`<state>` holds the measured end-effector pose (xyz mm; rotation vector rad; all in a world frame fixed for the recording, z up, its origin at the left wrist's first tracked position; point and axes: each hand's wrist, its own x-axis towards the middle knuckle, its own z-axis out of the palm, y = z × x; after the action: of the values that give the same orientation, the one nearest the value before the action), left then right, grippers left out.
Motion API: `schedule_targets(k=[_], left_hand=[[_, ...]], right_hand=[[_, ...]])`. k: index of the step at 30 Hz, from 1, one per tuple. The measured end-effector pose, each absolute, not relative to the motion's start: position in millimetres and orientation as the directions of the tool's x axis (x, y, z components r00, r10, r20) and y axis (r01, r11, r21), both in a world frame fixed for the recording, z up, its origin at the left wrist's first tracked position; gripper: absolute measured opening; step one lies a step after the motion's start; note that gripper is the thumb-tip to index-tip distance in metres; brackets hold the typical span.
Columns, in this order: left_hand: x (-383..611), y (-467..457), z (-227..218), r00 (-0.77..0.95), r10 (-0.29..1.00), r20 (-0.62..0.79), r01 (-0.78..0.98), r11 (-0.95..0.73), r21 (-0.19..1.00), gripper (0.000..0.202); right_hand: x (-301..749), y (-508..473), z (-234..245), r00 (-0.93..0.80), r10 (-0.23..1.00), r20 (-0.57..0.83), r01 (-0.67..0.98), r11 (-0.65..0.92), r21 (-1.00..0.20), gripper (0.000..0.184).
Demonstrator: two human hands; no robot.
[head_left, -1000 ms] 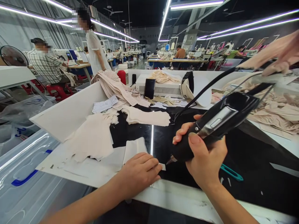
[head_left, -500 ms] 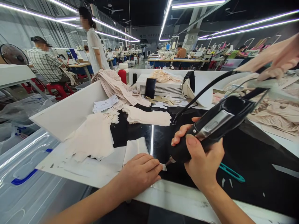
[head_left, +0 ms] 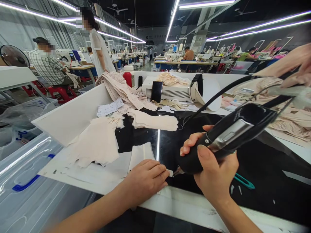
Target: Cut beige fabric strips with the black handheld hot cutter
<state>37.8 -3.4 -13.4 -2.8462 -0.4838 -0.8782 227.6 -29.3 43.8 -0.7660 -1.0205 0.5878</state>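
My left hand [head_left: 147, 178] lies on the near edge of the black work surface [head_left: 170, 149], its fingers pressed together on a cream fabric piece [head_left: 142, 153]. A small end of pale material shows past the fingertips. My right hand [head_left: 217, 174] is wrapped round a black corded handheld tool [head_left: 228, 137] with a silver side panel. The tool slants down to the left, and its narrow metal tip is at the end of that pale material. Whether the tip touches it I cannot tell.
Stacked cream fabric pieces [head_left: 97, 142] lie left, another stack [head_left: 154, 120] farther back. A teal tool [head_left: 245, 182] lies beyond my right wrist. Another person's hand [head_left: 289, 68] shows upper right, near the cable. A phone [head_left: 156, 91] leans on a white box [head_left: 173, 93].
My right hand and the black tool have shifted slightly right and a little down. My left hand stays in place on the fabric. The other person's hand has moved slightly at the upper right.
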Motion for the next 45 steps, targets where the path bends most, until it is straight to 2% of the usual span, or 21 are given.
schedule_targets(k=[13,20,32,45], left_hand=[[20,-10,-10,0.767,0.246,0.592,0.343,-0.938,-0.055,0.022],[21,-3,-17,0.763,0.285,0.580,0.363,-0.932,-0.019,0.022],[24,-6,-18,0.756,0.314,0.575,0.370,-0.929,0.021,0.019],[26,-7,-20,0.754,0.315,0.576,0.366,-0.930,0.030,0.019]], right_hand=[[235,-29,45,0.439,0.720,0.538,-0.059,0.620,-0.782,0.044],[239,-27,48,0.482,0.700,0.528,-0.033,0.616,-0.787,0.043],[227,-16,63,0.541,0.686,0.487,-0.121,0.636,-0.762,0.043],[214,-5,51,0.480,0.706,0.521,-0.115,0.639,-0.761,0.045]])
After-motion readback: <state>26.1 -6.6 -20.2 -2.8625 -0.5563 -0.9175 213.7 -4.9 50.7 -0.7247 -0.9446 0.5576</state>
